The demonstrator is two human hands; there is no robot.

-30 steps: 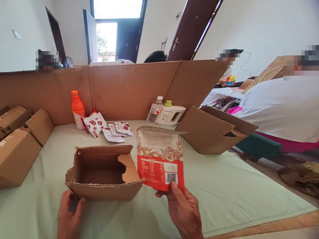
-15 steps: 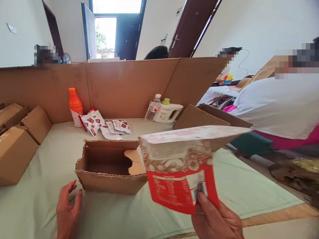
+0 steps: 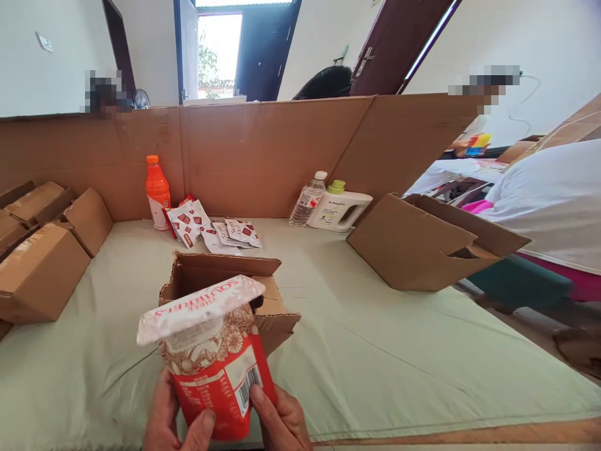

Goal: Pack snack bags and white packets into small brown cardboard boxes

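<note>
Red-and-white foil-look snack pouch [image 3: 218, 382], its pale top lettered "THREE SQUIRRELS" and folded over, is held between the person's two hands, the left hand [image 3: 162, 418] gripping its lower left with the thumb across the face and the right hand [image 3: 283, 421] pinching its lower right edge beside the barcode. The pouch is on the near side of an open cardboard box [image 3: 277, 332], partly hiding it, above a pale green cloth [image 3: 357, 357]. Beyond the box lie printed sachets [image 3: 190, 222] near an orange-capped bottle [image 3: 157, 191]; farther right, a clear water bottle [image 3: 307, 202] leans beside a white handled jug [image 3: 335, 212].
</note>
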